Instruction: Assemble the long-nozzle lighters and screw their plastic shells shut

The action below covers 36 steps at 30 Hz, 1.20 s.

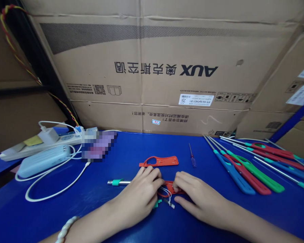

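Note:
In the head view, my left hand (145,189) curls over the front of an opened long-necked gas lighter, its fingertips on the red casing half. A metal tube (125,183) with a green collar (117,182) sticks out to its left. My right hand (192,193) has its fingers bent down onto the handle end of the red casing half (170,186), with the thumb apart below. White wires (170,195) loop out between my hands to a small dark and white part (169,203). A green plastic piece (157,203) shows beneath my left hand. My fingers hide the inside of the casing.
Another red casing half (164,161) lies beyond my hands. A small purple-handled screwdriver (193,161) is right of it. Several assembled lighters (243,168) lie at the right. On the left are a light-blue power bank (44,161), cables and a power strip (68,137). Cardboard (152,44) stands behind.

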Available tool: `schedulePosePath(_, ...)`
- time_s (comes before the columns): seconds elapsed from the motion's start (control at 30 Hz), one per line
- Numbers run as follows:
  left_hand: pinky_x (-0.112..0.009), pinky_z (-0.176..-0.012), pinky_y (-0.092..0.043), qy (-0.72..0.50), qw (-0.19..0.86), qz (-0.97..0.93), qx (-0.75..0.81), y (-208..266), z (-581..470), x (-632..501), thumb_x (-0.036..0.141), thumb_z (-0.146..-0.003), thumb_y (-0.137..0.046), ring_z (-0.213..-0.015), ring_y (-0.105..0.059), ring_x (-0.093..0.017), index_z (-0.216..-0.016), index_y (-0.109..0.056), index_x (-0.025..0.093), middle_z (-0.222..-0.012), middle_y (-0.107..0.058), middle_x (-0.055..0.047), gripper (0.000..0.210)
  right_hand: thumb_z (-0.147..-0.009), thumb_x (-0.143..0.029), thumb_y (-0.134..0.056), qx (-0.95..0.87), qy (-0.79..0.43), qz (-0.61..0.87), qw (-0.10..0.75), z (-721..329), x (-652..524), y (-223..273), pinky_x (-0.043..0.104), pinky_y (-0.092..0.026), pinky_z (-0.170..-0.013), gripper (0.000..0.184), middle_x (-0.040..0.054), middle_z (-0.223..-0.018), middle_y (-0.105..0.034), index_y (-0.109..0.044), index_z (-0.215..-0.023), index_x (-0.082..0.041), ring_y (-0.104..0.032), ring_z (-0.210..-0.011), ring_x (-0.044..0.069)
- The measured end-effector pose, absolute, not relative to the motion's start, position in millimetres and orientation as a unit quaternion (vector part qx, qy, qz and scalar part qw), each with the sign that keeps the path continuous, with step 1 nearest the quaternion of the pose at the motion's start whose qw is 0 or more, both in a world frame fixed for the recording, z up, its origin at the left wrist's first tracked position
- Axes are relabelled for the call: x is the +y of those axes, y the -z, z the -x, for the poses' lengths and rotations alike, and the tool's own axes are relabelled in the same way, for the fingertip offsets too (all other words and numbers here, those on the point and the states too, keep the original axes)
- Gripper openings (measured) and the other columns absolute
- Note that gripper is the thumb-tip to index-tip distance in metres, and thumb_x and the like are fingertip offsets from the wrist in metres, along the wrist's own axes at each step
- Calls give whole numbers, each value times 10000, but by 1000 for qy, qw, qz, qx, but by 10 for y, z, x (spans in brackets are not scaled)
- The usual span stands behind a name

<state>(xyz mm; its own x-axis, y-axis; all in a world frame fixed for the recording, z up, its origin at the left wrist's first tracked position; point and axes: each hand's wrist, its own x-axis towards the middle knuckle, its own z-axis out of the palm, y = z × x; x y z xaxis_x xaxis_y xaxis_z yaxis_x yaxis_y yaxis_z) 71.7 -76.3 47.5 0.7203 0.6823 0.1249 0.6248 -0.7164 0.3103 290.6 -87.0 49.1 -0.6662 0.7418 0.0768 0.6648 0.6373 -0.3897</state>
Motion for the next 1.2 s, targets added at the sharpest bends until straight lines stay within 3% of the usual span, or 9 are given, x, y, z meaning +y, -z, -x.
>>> schedulePosePath(0.1, -453, -928, -363, -118, 132, -919, 352, -479, -704, -754, 3, -812, -408, -978, -458, -242, -1076, -579, 199, -1027, -521, -55, 370, -874, -230, -573, -904, -155, 385, 104, -2892, -881, -497, 334, -431, -750, 98, 27, -921, -536, -480, -866, -201, -487, -850, 197)
schedulePosePath(0.3, -430, -918, -371, -111, 149, -920, 345, -551, -689, -742, 33, -861, -412, -969, -467, -228, -1038, -567, 191, -1012, -540, -42, 283, -767, -502, -683, -905, -119, 397, 97, -2827, -930, -463, 339, -419, -700, 358, 48, -947, -531, -512, -849, -198, -475, -839, 223)
schedulePosePath(0.53, -401, -939, -368, -84, 178, -923, 332, -695, -626, -761, 9, -810, -452, -938, -486, -198, -916, -513, 190, -960, -543, -9, 218, -870, -225, -550, -899, -102, 412, 106, -2800, -944, -435, 320, -412, -717, 42, 40, -935, -532, -535, -838, -204, -487, -836, 198)
schedulePosePath(0.73, -407, -967, -346, -63, 178, -930, 315, -751, -575, -760, 10, -751, -548, -1001, -480, -210, -934, -532, 204, -1023, -527, -5, 268, -883, -170, -498, -895, -110, 412, 129, -2810, -931, -432, 315, -418, -724, 54, 39, -915, -539, -522, -843, -197, -495, -814, 185)
schedulePosePath(0.9, -379, -922, -369, -77, 172, -935, 300, -708, -568, -729, 54, -816, -601, -1002, -497, -212, -932, -565, 211, -1045, -537, -11, 199, -880, -132, -468, -892, -112, 413, 144, -2813, -913, -444, 321, -429, -724, 83, 48, -896, -539, -513, -839, -190, -503, -812, 192)
schedulePosePath(1.2, -385, -943, -347, -100, 167, -939, 283, -684, -572, -698, 36, -809, -618, -982, -503, -209, -962, -587, 224, -1002, -541, -9, 244, -870, -81, -437, -878, -166, 410, 182, -2856, -858, -478, 286, -434, -694, 137, 28, -861, -523, -506, -837, -194, -507, -770, 165)
